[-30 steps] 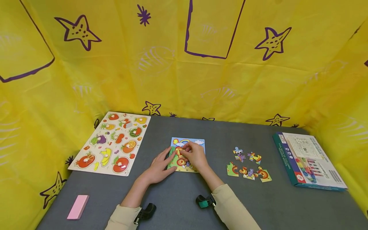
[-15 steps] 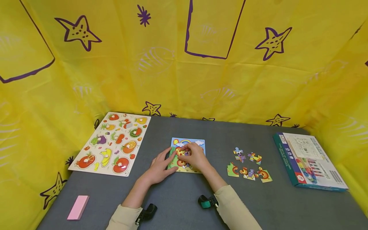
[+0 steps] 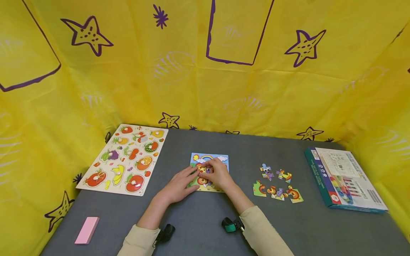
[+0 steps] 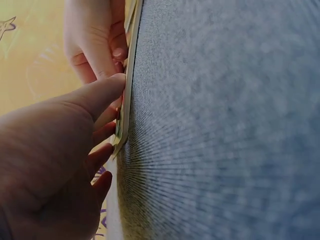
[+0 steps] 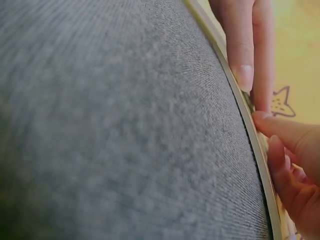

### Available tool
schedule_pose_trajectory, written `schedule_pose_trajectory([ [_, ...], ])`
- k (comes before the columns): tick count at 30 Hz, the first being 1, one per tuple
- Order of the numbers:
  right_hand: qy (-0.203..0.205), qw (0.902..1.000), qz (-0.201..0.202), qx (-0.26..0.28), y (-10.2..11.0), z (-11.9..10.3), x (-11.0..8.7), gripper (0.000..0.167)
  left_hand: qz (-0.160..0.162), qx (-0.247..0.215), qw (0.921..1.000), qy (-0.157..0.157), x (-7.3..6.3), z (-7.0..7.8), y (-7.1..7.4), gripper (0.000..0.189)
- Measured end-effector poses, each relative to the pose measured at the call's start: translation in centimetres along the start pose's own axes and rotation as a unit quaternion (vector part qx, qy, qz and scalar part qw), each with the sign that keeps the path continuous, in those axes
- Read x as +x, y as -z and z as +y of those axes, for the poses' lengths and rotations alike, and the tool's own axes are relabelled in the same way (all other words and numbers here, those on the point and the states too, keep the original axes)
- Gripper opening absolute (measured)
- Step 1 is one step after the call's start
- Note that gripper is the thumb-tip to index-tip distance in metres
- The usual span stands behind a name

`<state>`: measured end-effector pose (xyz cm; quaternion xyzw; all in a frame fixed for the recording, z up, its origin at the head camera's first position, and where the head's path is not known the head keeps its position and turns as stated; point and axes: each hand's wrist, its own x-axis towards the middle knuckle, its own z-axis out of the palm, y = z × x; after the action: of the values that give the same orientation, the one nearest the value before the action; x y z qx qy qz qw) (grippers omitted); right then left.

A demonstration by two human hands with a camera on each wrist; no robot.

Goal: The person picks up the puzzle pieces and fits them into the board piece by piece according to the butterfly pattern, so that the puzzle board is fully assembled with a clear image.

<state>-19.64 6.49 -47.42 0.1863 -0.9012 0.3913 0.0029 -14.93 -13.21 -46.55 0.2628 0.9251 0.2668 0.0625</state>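
Observation:
A small square picture puzzle [image 3: 223, 158] with a rainbow and sun along its top lies mid-table. My left hand [image 3: 178, 185] rests on its left side, fingers nearly straight, with the fingertips over the green part. From the right, my right hand [image 3: 218, 175] pinches a red and yellow puzzle piece [image 3: 201, 170] between thumb and index finger, low over the picture's middle. The fingertips of both hands almost meet there. The right hand covers the picture's right side. In both wrist views the board [image 4: 128, 95] is edge-on, with the piece mostly hidden.
Several loose puzzle pieces [image 3: 278, 192] lie right of the board. A flat box [image 3: 349, 181] sits at the far right. At left are a wooden fruit board [image 3: 126, 160] and a pink block [image 3: 87, 230]. A yellow patterned cloth [image 3: 198, 89] hangs behind the grey table.
The puzzle piece has gone down into the picture's middle, where the right hand has turned slightly. My left fingers have slid a little right, closer to the right fingertips.

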Motion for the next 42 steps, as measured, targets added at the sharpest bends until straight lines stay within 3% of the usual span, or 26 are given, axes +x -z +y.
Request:
schedule_pose_trajectory([
  [8,0.037,0.9993,-0.002,-0.003,1.2,0.6,-1.0,0.029,0.006,0.056,0.9984,-0.006,0.5,0.9,0.3,0.054],
  [14,0.006,0.9967,0.073,0.035,2.5,2.1,-2.3,0.019,0.005,0.069,0.9976,-0.005,0.7,1.0,0.4,0.053],
  [19,-0.015,0.9899,0.136,0.037,4.2,3.5,-3.3,0.012,0.000,0.066,0.9978,0.006,0.7,0.8,0.4,0.053],
  [30,-0.042,0.9802,0.194,-0.007,8.4,7.3,-5.5,0.012,0.002,0.058,0.9983,0.007,0.7,0.7,0.4,0.053],
  [36,-0.070,0.9788,0.187,-0.047,10.5,9.0,-6.8,0.019,0.002,0.057,0.9983,0.004,0.6,0.6,0.3,0.054],
  [42,-0.124,0.9766,0.149,-0.094,12.7,10.1,-8.0,0.041,0.000,0.057,0.9983,0.004,0.6,0.7,0.2,0.053],
])
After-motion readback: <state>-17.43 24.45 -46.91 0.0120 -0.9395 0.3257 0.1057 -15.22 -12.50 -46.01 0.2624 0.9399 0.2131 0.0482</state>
